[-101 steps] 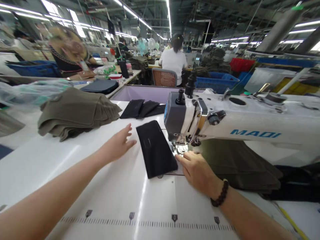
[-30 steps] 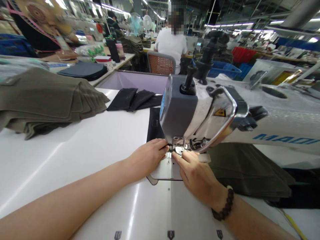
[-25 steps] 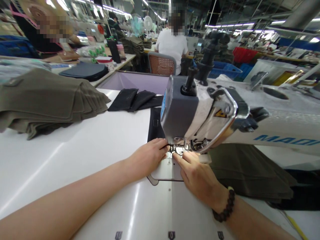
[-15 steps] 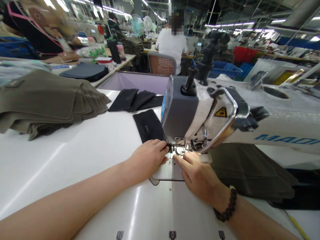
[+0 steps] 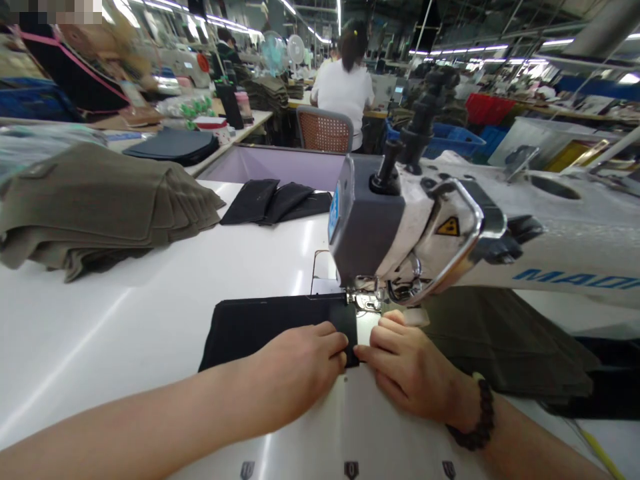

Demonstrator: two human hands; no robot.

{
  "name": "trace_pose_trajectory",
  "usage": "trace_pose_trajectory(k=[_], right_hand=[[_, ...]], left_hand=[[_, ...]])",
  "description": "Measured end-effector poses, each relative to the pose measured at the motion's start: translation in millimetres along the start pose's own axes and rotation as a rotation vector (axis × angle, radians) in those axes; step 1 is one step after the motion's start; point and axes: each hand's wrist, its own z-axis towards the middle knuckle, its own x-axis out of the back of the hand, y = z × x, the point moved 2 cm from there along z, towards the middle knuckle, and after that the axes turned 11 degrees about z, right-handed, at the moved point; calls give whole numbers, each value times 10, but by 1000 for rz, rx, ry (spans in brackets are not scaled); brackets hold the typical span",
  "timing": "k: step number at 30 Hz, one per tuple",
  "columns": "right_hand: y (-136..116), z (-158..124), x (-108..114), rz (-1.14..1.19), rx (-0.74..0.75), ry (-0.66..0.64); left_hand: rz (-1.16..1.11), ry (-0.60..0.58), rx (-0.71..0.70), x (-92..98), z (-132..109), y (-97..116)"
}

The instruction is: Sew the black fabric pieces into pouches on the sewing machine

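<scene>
A black fabric piece (image 5: 260,327) lies flat on the white machine table, its far right corner at the presser foot (image 5: 369,302) of a sewing machine (image 5: 370,220). My left hand (image 5: 305,363) rests on its near right part, fingers bent together and pressed on the cloth. At the right edge of the piece is my right hand (image 5: 415,367), with the index fingertip against the edge and the other fingers curled; its thumb is mostly hidden. A dark braided bracelet (image 5: 480,417) circles my right wrist.
Olive fabric pieces (image 5: 100,200) are stacked at the left, with more olive cloth (image 5: 500,340) under the machine arm. Folded black pieces (image 5: 273,200) lie behind, before a lilac-lined bin (image 5: 290,165). A person in white (image 5: 343,93) sits further back.
The black piece by the needle has turned and come towards me, now lying lengthwise to the left of the foot. Both hands have moved slightly nearer to me and to the right.
</scene>
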Motion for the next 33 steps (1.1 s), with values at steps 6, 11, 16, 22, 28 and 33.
trace_pose_trajectory(k=[6,11,16,22,28,33], right_hand=[[-49,-1,3,-10,8,-6],[-31,9,15,-38,-39,-12],[-28,-2,52,-29,-81,-12],[28,-63,175,-215,-172,205],[229,-173,337,-399,-621,267],[305,-181,409,-202,-703,301]], left_hand=[[-7,49,26,-10,0,8],[-7,139,75,-142,-11,-42],[10,171,102,-268,-2,-163],[-97,173,167,-218,46,-341],[-108,243,225,-245,99,-451],[-89,295,228,-321,117,-508]])
